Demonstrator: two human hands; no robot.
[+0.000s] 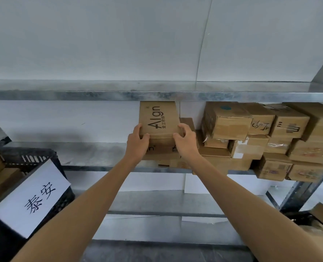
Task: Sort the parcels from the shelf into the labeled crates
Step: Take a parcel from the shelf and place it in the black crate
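Now both hands, the left hand (138,139) and right hand (185,138), grip the lower corners of a brown box (158,118) standing on the middle shelf (92,152). Draw it out level, clear of the stacked boxes (251,137), then read its label against the crate (36,186).

A galvanised metal shelf (92,154) is loaded with stacked cardboard parcels (260,140) from its middle to its right end; the left part is bare metal.
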